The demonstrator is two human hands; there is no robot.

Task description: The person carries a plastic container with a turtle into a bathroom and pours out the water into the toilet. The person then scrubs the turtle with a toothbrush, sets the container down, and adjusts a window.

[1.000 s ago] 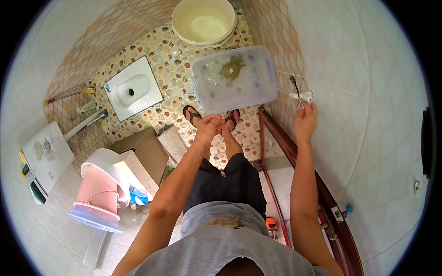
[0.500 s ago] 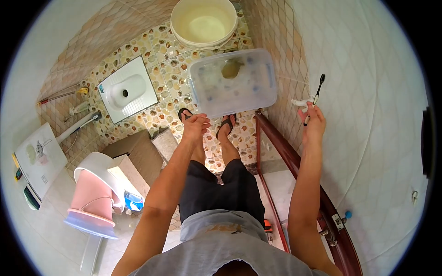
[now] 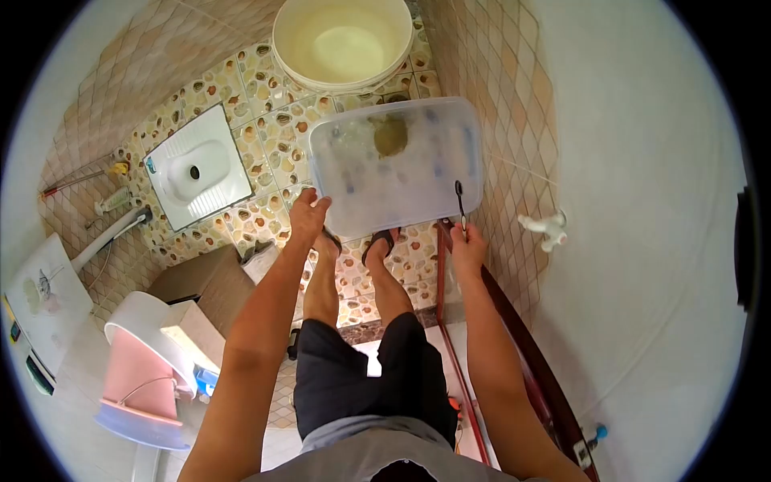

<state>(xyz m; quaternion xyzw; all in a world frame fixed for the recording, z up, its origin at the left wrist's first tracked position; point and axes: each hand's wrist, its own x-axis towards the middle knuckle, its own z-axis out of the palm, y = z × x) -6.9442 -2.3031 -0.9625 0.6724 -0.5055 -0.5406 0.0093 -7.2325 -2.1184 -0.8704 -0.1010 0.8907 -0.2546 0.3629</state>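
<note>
My right hand [image 3: 468, 247] is closed around the lower end of a toothbrush [image 3: 462, 210] with a black head pointing up, over the near right corner of a translucent plastic tub [image 3: 353, 226]. By the tub's left side is my left hand [image 3: 308, 215], its fingers apart and nothing in them. I cannot tell whether it touches the rim. Inside the tub are a greenish-brown patch [image 3: 391, 135] near the far side and blurred bluish spots; I cannot make out what they are.
A large cream bucket [image 3: 345, 48] stands behind the tub. A squat toilet [image 3: 197, 167] is set in the pebble-patterned floor at left. On the right wall is a white tap [image 3: 548, 229], near a dark red door frame [image 3: 514, 321]. Pink and white buckets [image 3: 143, 369] are at lower left.
My right hand has moved left and down with the toothbrush, from beside the tap to the tub's corner. My left hand has shifted left to the tub's side. The view has shifted slightly.
</note>
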